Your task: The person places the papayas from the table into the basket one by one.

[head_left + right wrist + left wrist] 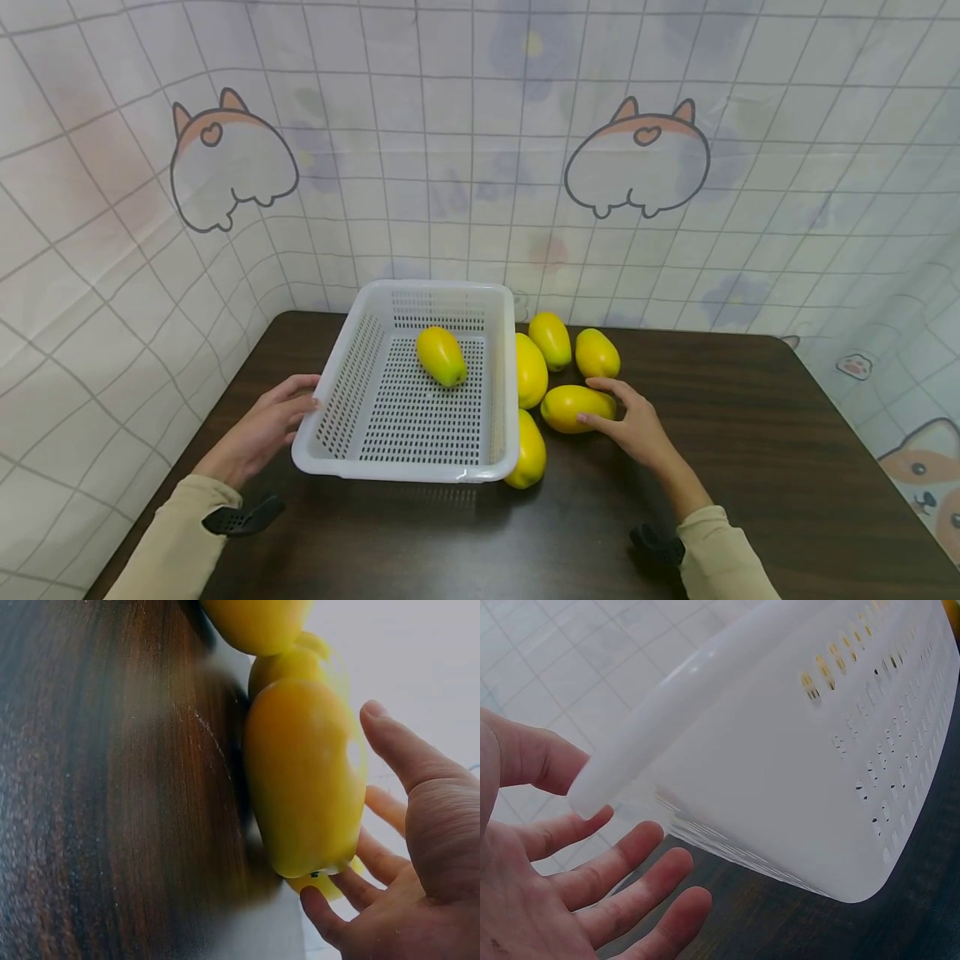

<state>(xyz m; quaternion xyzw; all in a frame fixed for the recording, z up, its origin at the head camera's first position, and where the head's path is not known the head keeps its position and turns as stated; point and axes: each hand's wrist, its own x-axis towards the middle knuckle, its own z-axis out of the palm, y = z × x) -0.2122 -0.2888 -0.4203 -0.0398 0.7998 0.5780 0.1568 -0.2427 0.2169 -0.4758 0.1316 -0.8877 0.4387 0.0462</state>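
A white perforated plastic basket (pixel 405 473) stands on the dark table with one yellow mango (pixel 441 357), green at one end, lying inside. My left hand (pixel 262 429) is at its left side. In the left wrist view, the thumb and forefinger pinch the basket's rim (pixel 630 761) while the other fingers stretch out below it. My right hand (pixel 633 421) spreads around a mango (pixel 570 408) lying sideways to the right of the basket. In the right wrist view, the thumb stands slightly off this mango (pixel 304 780), and some fingers are partly hidden behind it.
Two mangoes, one farther back (pixel 531 371) and one nearer (pixel 529 450), lie along the basket's right side. Two others (pixel 550 340) (pixel 597 353) lie near the back edge of the table (pixel 720 417). A patterned cloth (pixel 465 150) hangs behind and at both sides.
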